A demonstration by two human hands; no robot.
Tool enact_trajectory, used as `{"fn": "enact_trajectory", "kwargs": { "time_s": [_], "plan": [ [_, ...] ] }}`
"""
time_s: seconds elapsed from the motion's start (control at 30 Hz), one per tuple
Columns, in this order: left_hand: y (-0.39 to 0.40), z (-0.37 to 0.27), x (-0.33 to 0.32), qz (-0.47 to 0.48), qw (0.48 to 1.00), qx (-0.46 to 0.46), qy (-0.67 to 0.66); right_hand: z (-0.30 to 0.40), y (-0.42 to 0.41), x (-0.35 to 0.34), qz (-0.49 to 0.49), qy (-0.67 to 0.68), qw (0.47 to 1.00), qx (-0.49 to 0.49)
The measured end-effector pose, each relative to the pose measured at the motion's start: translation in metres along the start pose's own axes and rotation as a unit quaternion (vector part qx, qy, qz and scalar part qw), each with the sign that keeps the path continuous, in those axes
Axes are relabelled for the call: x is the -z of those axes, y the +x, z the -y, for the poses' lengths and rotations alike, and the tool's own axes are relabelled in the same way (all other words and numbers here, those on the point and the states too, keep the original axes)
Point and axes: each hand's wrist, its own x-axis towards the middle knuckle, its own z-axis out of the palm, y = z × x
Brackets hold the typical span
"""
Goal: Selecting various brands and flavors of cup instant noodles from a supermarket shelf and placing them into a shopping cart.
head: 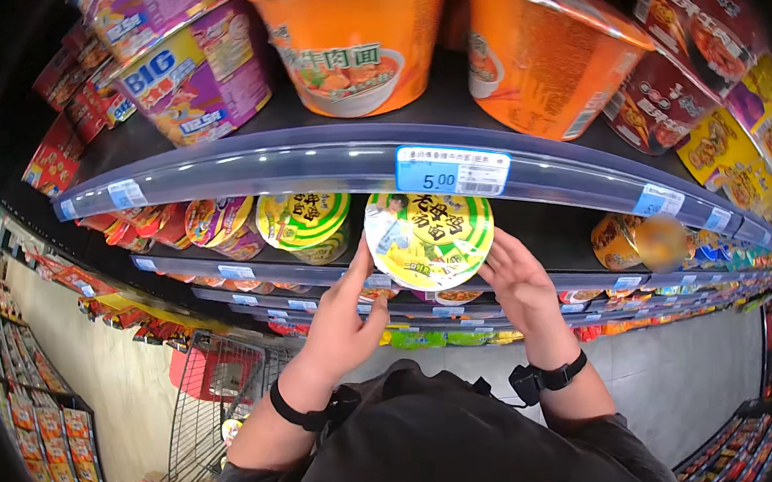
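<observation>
A round instant noodle bowl with a yellow, green and white lid [431, 240] is between my two hands, at the front of a shelf just under the upper shelf's edge. My left hand [345, 320] holds its left side, the thumb raised below it. At the bowl's right side is my right hand [520, 277], fingers against the rim. Left of it on the same shelf stands a similar green and yellow noodle bowl [305, 220]. Both wrists wear black straps with small devices. The bowl's underside is hidden.
Large orange noodle tubs [355, 44] and a purple noodle cup [193, 86] stand on the shelf above, behind its clear price rail [323, 157]. Lower shelves hold more packets. A wire shopping cart [214, 400] stands at lower left. An orange cup [613, 242] sits farther right.
</observation>
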Motion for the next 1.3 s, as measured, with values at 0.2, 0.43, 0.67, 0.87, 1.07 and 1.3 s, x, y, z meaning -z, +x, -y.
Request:
{"fn": "enact_trajectory", "kwargs": {
  "time_s": [0.2,0.43,0.67,0.87,1.07,1.3],
  "plan": [
    [0.001,-0.008,0.003,-0.017,0.999,-0.038,-0.006,0.006,-0.023,-0.006,-0.002,0.028,0.999,0.032],
    [-0.026,-0.025,0.018,0.013,0.976,-0.071,0.207,0.015,-0.012,-0.037,0.103,-0.081,0.991,0.023],
    [-0.081,-0.035,0.079,-0.116,0.967,-0.018,0.225,-0.01,0.012,-0.107,0.219,-0.067,0.972,-0.047],
    [-0.156,-0.024,0.124,-0.218,0.951,0.105,0.193,-0.076,0.048,-0.16,0.335,-0.022,0.936,-0.111],
    [-0.249,0.032,0.155,-0.319,0.904,0.279,0.051,-0.178,0.08,-0.243,0.353,-0.037,0.911,-0.211],
    [-0.365,0.048,0.213,-0.352,0.836,0.421,-0.011,-0.325,0.072,-0.345,0.328,-0.018,0.836,-0.44]
  ]
}}
